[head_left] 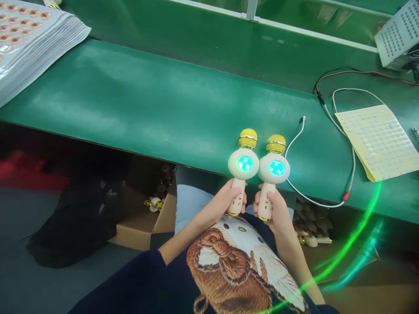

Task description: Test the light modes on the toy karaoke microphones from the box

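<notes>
Two toy-like microphones stand side by side at the front edge of the green table, each with a gold mesh head, a white oval body and a lit cyan light. My left hand is closed around the handle of the left microphone. Around the handle of the right microphone my right hand is wrapped, thumb on the front by the small buttons. Their oval bodies are nearly touching. A white cable lies just right of them; I see no plug in either microphone.
A stack of sheets with red-centred round pieces lies at the left on the green table. At the right are a yellow sheet of white dots and a perforated metal box. Cardboard boxes with microphones sit below.
</notes>
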Available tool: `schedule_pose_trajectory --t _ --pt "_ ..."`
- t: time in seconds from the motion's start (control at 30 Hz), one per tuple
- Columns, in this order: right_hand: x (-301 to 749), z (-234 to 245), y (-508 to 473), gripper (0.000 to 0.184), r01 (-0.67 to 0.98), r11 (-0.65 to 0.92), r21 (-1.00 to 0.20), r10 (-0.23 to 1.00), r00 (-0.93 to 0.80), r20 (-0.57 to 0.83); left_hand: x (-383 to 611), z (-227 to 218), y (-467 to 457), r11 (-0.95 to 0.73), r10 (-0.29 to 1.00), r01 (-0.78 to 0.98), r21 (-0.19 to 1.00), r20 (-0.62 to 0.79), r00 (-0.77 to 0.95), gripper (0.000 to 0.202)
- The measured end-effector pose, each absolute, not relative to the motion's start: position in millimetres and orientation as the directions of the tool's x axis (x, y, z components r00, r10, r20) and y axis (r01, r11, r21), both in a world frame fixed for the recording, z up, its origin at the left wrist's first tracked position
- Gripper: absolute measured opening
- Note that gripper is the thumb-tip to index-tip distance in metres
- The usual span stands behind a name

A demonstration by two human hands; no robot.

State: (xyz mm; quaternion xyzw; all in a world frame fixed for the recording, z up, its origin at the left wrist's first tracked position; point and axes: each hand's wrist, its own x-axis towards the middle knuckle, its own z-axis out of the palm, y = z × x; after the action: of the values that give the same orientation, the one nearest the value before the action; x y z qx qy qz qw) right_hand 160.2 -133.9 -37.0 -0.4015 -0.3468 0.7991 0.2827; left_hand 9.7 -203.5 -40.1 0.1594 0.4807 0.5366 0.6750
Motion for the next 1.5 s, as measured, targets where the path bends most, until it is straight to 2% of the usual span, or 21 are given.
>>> schedule_pose_trajectory --t 0.17,0.43,0.57,0.7,0.9,1.07,1.2,1.4,1.5 --pt "162.0 -41.1 -134.6 0.034 -0.198 -0.578 -0.791 0.733 -0.551 -0.398 4.8 -43.5 -205.4 0.359 0.914 -0.566 0.742 -0.402 0.052 0.031" --pt "166.3 -40.4 -137.5 0.034 -0.245 -0.623 -0.743 0.682 -0.636 -0.362 1.2 -51.8 -204.9 0.371 0.924 -0.647 0.666 -0.336 0.184 0.042" --pt "164.6 -41.4 -138.6 0.030 -0.277 -0.628 -0.727 0.690 -0.630 -0.356 3.5 -49.6 -204.3 0.357 0.926 -0.636 0.684 -0.348 0.147 0.043" --pt "162.8 -38.8 -139.7 0.024 -0.290 -0.620 -0.729 0.709 -0.605 -0.362 4.0 -41.5 -203.7 0.329 0.928 -0.611 0.720 -0.368 0.067 0.034" --pt "166.4 -36.5 -140.1 0.040 -0.252 -0.661 -0.706 0.652 -0.658 -0.376 0.7 -44.5 -204.4 0.329 0.930 -0.666 0.670 -0.353 0.104 0.042" --pt "169.4 -39.7 -141.2 0.040 -0.236 -0.643 -0.729 0.657 -0.660 -0.365 -1.6 -51.1 -205.5 0.305 0.947 -0.698 0.647 -0.282 0.153 0.056" --pt "170.5 -41.7 -142.6 0.038 -0.245 -0.631 -0.736 0.660 -0.668 -0.344 -3.2 -51.7 -207.4 0.326 0.944 -0.701 0.635 -0.258 0.205 0.060" --pt "172.6 -43.2 -144.4 0.053 -0.264 -0.661 -0.702 0.609 -0.735 -0.298 -4.3 -53.6 -212.2 0.339 0.941 -0.723 0.602 -0.231 0.249 0.062" --pt "172.9 -43.5 -145.4 0.053 -0.266 -0.667 -0.696 0.610 -0.731 -0.305 -5.3 -56.6 -214.2 0.346 0.938 -0.725 0.596 -0.212 0.274 0.059"
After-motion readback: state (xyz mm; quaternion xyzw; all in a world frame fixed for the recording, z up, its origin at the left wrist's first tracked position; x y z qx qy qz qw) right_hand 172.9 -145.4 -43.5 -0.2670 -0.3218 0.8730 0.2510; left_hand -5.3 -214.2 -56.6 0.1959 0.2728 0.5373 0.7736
